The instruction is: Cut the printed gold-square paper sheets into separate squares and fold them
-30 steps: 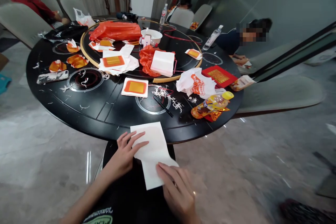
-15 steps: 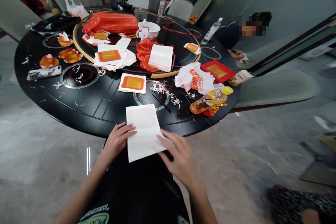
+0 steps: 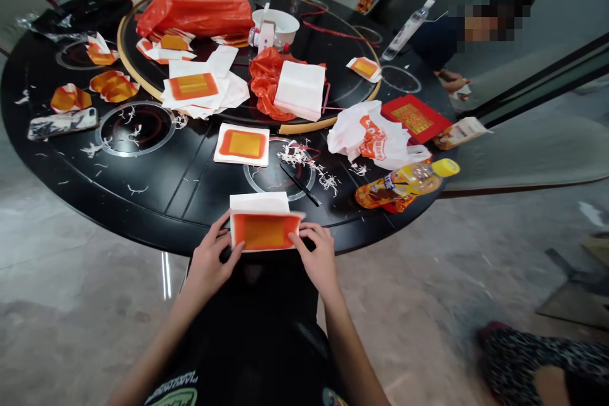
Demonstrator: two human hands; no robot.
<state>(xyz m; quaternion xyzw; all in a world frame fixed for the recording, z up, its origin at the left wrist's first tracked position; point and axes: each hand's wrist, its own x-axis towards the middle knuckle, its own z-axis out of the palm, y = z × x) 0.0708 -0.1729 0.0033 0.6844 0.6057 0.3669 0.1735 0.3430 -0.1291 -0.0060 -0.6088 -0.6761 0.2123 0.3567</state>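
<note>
At the table's near edge, a sheet of joss paper (image 3: 265,231) is bent over, its orange-and-gold patch facing me and a white part showing behind. My left hand (image 3: 216,254) pinches its left side, thumb on the front face and fingers behind. On the right side, my right hand (image 3: 314,254) grips it the same way. Just beyond lies a stack of joss paper (image 3: 242,144) with a gold patch on top. A thin black stick (image 3: 301,184) rests to the right of that stack, among white paper shreds (image 3: 297,153).
The round black table (image 3: 157,203) carries a turntable with a red plastic bag (image 3: 195,13), more joss paper (image 3: 193,85) and a white bowl (image 3: 280,25). To the right lie a drink bottle (image 3: 404,184) and a white bag (image 3: 368,136); a phone (image 3: 63,124) is left. Other people sit around.
The joss paper, white side up before, is now bent over with its orange-and-gold face showing. Both hands have shifted to grip its left and right sides. The view has moved closer to the table.
</note>
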